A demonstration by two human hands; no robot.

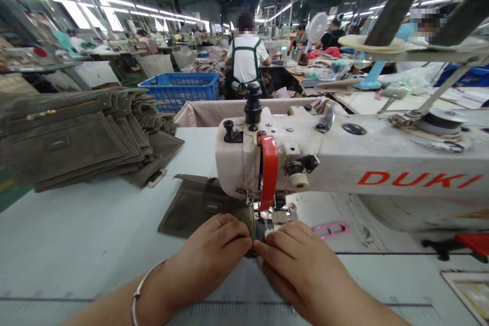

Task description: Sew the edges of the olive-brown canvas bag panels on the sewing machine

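Note:
A dark olive fabric panel (191, 209) with a small label lies flat on the sewing table, its right edge beneath the head of a white sewing machine (336, 147). My left hand (217, 247), with a ring and a bracelet, has its fingers closed on the panel's near right corner. Close against it, my right hand (301, 260) bends its fingers at the same edge, just in front of the presser foot (280, 214). The fingertips of both hands nearly meet. What the right fingers pinch is hidden.
A pile of olive fabric pieces (76, 137) stands at the left. Behind the machine are a pink-lined bin (214, 112) and a blue crate (183, 84). A pink cutter-like tool (331, 229) lies right of the needle. A person in a green apron (246, 58) sits ahead.

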